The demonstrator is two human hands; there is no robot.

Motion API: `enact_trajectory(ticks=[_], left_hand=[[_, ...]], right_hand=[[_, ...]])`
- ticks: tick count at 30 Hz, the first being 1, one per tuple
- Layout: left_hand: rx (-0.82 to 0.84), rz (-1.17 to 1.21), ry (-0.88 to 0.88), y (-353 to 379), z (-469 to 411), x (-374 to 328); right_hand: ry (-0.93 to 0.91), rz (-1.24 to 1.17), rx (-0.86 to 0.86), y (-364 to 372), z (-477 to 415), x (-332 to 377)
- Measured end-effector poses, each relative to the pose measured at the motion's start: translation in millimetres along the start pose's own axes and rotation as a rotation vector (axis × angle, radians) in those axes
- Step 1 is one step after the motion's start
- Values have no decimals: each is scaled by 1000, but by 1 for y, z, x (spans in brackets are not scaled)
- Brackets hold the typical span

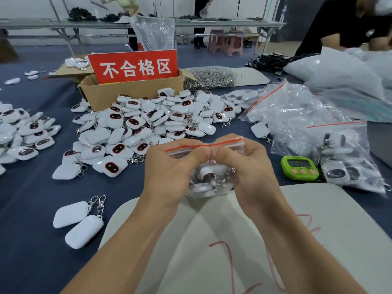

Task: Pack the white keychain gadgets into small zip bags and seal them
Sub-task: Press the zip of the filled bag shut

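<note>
- A pale board [286,230] with red scrawled marks fills the lower centre and right of the frame, under both forearms.
- Two loose white keychain gadgets [78,221] lie face down side by side at lower left on the dark blue table [31,240], their metal clasps pointing up-frame.
- At centre, the left hand [171,166] and right hand [248,166] hold a small zip bag [209,183] above the board's far edge. Both pinch its red-lined top strip, thumbs meeting at the middle. White gadgets and clasps show through the bag.
- A green timer [299,167] sits just right of the right hand.
- Filled clear bags [339,162] are piled at the right edge.
- A big heap of gadgets [152,124] spreads across the middle, and a second heap [23,132] lies at the left edge.
- Behind the big heap stands a cardboard box [131,94] with a red sign [133,67]. Right of it is a bag of metal rings [209,78].
- A person in dark clothes [343,24] leans in at upper right.
</note>
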State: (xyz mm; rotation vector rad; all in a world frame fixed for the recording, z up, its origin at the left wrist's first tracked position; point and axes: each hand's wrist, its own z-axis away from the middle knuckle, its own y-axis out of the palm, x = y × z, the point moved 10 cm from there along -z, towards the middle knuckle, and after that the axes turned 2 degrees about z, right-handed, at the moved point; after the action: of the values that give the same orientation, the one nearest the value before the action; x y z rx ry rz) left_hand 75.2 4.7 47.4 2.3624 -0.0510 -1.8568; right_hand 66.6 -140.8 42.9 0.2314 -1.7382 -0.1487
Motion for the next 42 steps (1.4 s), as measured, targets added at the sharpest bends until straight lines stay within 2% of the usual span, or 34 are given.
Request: enact_trajectory(ticks=[6,12,19,26,35,39,42], left_hand=[[-38,60,-47,-3,2,5],[-84,93,-59,-10,-1,9],[-107,73,-83,-15,-3,12],[-152,102,-123,-16,-3,18],[-194,96,-150,-19,-3,25],[-172,35,-92,-23,-6,18],[-208,61,-59,-29,-9,18]], right_hand=[[-36,-4,-102,-16,-4,0],[-17,-12,-66,-18,-6,-4],[-39,-27,-180,-38,-10,-3],[-18,-8,-120,-34,-10,-5],[25,-17,-235,-44,-11,-12],[23,-37,-268,-52,-12,-15],[23,-17,-203,-46,-13,-16]])
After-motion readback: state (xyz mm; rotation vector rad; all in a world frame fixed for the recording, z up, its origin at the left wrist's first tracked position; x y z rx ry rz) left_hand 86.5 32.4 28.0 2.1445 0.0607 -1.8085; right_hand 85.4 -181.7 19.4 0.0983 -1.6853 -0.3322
